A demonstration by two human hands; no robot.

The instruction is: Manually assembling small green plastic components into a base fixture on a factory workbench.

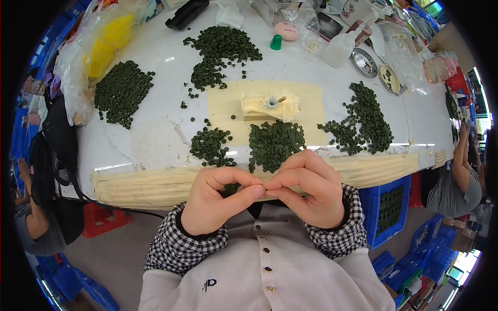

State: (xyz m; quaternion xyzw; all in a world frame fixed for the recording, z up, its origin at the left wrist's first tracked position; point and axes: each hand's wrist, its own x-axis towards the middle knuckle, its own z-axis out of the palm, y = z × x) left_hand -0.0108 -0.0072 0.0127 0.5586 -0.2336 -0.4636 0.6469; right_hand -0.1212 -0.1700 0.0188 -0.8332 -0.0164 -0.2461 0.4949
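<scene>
White tabletop (pixel 166 93) carries piled dark green parts (pixel 277 145) just beyond my left hand (pixel 215 199) and right hand (pixel 316 192), both pinched, fingertips meeting (I can't tell on what); a loose pinch could drop any small piece.

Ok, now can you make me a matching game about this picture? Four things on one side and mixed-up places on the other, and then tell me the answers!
Things:
1. Left hand
2. Blue crate
3. Bright green cap
4. Small dark green pieces

Places:
A. Next to a pink rounded thing
B. Lying in several piles on the white table
C. Below the table's near edge, on the right
D. Fingertips close to those of the right hand

Right pairs: 1-D, 2-C, 3-A, 4-B.
</scene>
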